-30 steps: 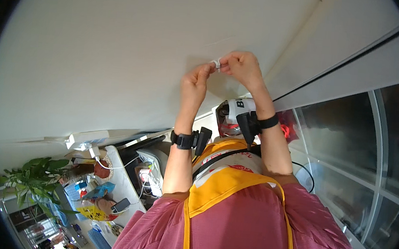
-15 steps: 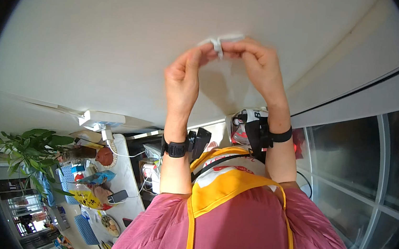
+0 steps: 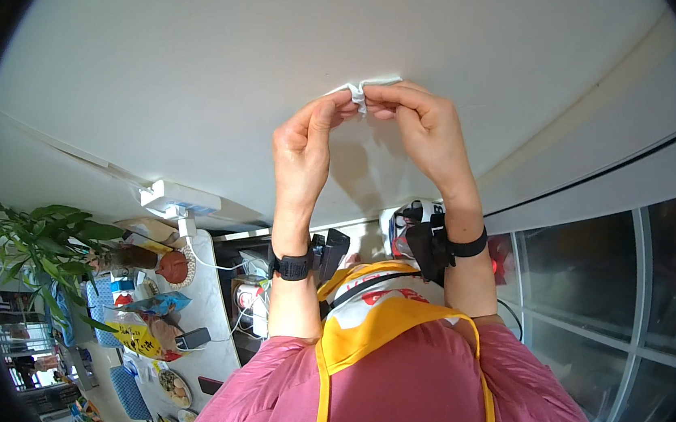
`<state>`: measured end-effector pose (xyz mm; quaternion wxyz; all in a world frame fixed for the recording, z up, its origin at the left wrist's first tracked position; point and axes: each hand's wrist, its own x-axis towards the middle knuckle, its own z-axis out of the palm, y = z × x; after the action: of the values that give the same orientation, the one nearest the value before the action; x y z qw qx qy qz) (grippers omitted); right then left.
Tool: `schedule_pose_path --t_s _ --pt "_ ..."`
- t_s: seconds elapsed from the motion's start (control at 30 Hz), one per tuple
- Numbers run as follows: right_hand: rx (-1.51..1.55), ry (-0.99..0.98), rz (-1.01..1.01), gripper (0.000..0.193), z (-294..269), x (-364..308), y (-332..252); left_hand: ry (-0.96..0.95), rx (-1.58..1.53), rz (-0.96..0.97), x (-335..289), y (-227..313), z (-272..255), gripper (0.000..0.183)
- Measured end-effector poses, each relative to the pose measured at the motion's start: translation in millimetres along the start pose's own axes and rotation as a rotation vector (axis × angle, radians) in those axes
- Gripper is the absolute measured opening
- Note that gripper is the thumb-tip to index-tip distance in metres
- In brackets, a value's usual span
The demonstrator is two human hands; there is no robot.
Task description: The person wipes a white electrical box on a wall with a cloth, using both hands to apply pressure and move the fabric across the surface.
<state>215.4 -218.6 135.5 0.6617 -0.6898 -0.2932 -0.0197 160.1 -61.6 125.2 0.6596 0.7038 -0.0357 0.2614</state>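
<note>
A small white strip (image 3: 357, 95), folded or pinched in the middle like paper or cloth, is held up before a pale wall (image 3: 207, 52). My left hand (image 3: 306, 139) grips its left part between thumb and fingertips. On the other side, my right hand (image 3: 423, 130) has its fingers closed on the right part, with the thumb tucked under. Between the hands, the crumpled middle of the strip hangs down a little. Whether the strip touches the wall I cannot tell. Both forearms are raised, each with a black wrist strap and a black device.
At the left, a marble-topped table (image 3: 213, 280) bears a charger, snack bags, a reddish-brown pot (image 3: 174, 267) and a plate of food. A leafy plant (image 3: 49, 248) rises beside it. A white socket box (image 3: 180, 200) is on the wall. Dark framed windows (image 3: 584, 275) stand at the right.
Both hands and the white strip sit slightly lower and further left in the picture. The background has shifted a little too. The grip of both hands stays the same.
</note>
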Motion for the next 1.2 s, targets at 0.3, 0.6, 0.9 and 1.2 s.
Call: schedule_pose_path --t_s 0.3,0.6,0.9,1.2 --pt "-0.047 0.063 -0.052 0.034 14.8 1.6 -1.4 0.025 0.018 0.027 3.3 6.7 -6.0 0.029" --pt "0.197 0.096 -0.208 0.036 45.6 12.5 -24.8 0.222 -0.059 0.225 7.8 25.9 -15.1 0.036" --pt "0.068 -0.228 0.064 0.036 77.6 4.4 13.7 0.169 0.041 -0.071 -14.9 -20.4 -85.9 0.036" --pt "0.073 -0.274 -0.107 0.038 125.8 10.6 18.4 0.42 0.056 0.052 -17.9 -27.6 -119.7 0.035"
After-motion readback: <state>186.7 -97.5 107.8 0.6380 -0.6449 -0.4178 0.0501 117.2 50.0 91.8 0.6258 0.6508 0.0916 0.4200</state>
